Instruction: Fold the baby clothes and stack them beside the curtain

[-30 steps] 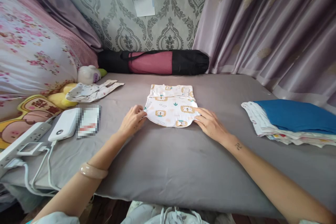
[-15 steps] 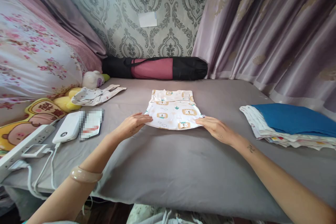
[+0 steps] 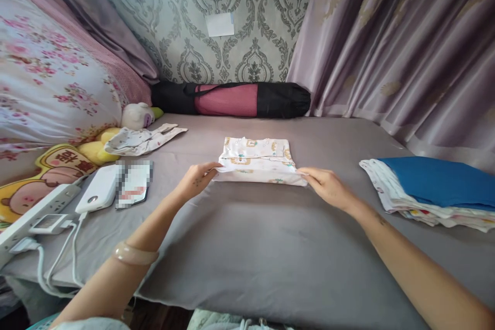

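Note:
A small white garment [image 3: 253, 157] with tan and green prints lies partly folded on the grey sheet, in the middle of the head view. Its near edge is lifted and turned up away from me. My left hand [image 3: 199, 178] pinches the left corner of that edge. At the right corner, my right hand [image 3: 325, 184] grips the cloth between thumb and fingers. Between the hands the edge is stretched straight. The exact kind of garment does not show.
A stack of folded clothes [image 3: 429, 185], blue on top, lies at right. On the left are a power strip [image 3: 42, 216], a white power bank [image 3: 98, 188], a phone [image 3: 135, 183], a loose printed garment [image 3: 145, 139] and plush toys [image 3: 62, 165]. A black-and-pink roll bag [image 3: 228, 99] lies along the wall.
The garment's near edge, flat half a second ago, is now raised and folded over away from me. Both hands have closed on its corners.

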Action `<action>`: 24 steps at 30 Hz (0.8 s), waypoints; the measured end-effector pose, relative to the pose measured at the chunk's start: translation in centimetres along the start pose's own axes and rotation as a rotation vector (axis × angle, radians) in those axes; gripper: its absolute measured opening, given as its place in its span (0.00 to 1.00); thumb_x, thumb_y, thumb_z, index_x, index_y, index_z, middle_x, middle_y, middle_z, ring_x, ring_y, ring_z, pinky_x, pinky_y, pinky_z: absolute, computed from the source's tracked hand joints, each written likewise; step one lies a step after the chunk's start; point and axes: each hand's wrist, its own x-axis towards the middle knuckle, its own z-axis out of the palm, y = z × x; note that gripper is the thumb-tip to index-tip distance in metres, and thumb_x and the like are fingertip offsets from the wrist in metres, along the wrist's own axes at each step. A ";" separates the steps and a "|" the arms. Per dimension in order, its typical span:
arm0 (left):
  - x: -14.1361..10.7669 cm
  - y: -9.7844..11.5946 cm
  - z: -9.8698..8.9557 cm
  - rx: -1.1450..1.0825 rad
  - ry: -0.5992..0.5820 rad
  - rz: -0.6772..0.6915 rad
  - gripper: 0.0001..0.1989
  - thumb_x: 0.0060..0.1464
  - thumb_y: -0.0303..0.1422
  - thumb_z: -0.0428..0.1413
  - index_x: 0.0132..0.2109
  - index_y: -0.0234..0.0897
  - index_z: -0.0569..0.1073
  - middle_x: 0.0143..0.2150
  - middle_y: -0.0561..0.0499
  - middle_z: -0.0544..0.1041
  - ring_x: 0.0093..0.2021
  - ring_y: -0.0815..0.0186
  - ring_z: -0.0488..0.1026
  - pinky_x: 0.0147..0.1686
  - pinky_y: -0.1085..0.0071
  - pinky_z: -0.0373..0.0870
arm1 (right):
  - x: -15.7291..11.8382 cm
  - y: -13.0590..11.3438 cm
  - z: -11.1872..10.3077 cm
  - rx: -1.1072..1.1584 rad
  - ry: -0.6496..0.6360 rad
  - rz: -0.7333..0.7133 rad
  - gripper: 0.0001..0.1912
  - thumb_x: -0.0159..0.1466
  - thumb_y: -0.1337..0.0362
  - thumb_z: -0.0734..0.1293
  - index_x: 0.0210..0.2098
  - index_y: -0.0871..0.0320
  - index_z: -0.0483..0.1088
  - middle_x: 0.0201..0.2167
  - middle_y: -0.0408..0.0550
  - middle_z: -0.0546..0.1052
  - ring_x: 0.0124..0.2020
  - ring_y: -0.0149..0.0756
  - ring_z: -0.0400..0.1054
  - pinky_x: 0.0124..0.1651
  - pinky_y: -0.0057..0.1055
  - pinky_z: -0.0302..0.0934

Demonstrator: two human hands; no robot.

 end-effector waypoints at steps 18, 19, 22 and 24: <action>11.4 1.7 4.8 0.179 0.224 -0.369 0.15 0.63 0.30 0.43 0.51 0.40 0.70 0.49 0.41 0.76 0.49 0.55 0.73 0.40 0.65 0.66 | 12.3 1.7 4.1 -0.309 0.116 0.512 0.19 0.68 0.64 0.55 0.54 0.60 0.68 0.49 0.57 0.76 0.50 0.46 0.70 0.47 0.34 0.61; 11.7 1.7 4.9 0.188 0.228 -0.370 0.14 0.63 0.30 0.43 0.51 0.40 0.70 0.50 0.41 0.75 0.48 0.55 0.73 0.40 0.65 0.66 | 12.5 1.8 4.2 -0.315 0.117 0.514 0.18 0.69 0.64 0.54 0.54 0.60 0.67 0.50 0.58 0.75 0.50 0.46 0.70 0.47 0.34 0.61; 12.3 1.6 5.2 0.215 0.237 -0.349 0.13 0.64 0.30 0.42 0.51 0.40 0.68 0.51 0.41 0.73 0.47 0.56 0.73 0.39 0.66 0.66 | 13.0 2.0 4.5 -0.343 0.125 0.507 0.18 0.70 0.65 0.53 0.54 0.61 0.65 0.52 0.60 0.73 0.50 0.47 0.69 0.47 0.36 0.61; 12.6 1.6 5.4 0.237 0.230 -0.334 0.13 0.65 0.30 0.41 0.51 0.40 0.67 0.52 0.41 0.72 0.46 0.56 0.73 0.38 0.65 0.66 | 13.1 2.1 4.6 -0.361 0.127 0.499 0.17 0.71 0.65 0.51 0.54 0.61 0.64 0.53 0.61 0.72 0.50 0.48 0.69 0.47 0.37 0.61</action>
